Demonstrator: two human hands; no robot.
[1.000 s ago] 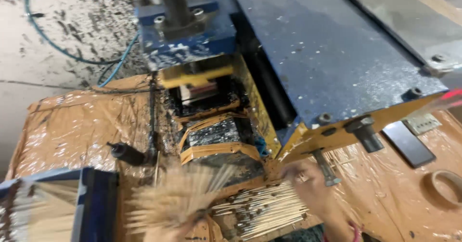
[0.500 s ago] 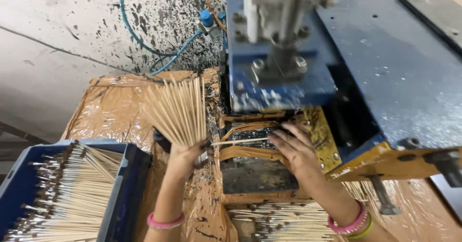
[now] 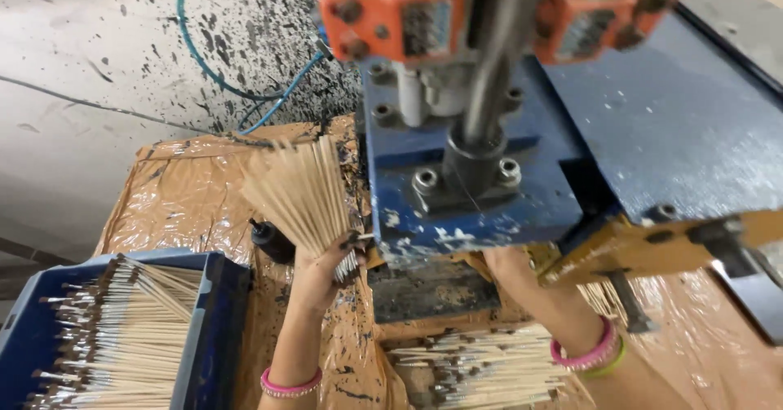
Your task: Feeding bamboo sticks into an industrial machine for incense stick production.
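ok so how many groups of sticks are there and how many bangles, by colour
stick groups: 3 — fanned bunch in the left hand, pile in the blue crate, pile on the table
pink bangles: 2 — left wrist, right wrist
green bangles: 1
total: 6

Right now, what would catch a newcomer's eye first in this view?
The blue press head with its orange block fills the upper middle. Just left of it, the left hand holds up a fanned bundle of thin sticks. The right hand reaches under the press, its fingers hidden, and a blue crate of dark-tipped sticks sits bottom left.
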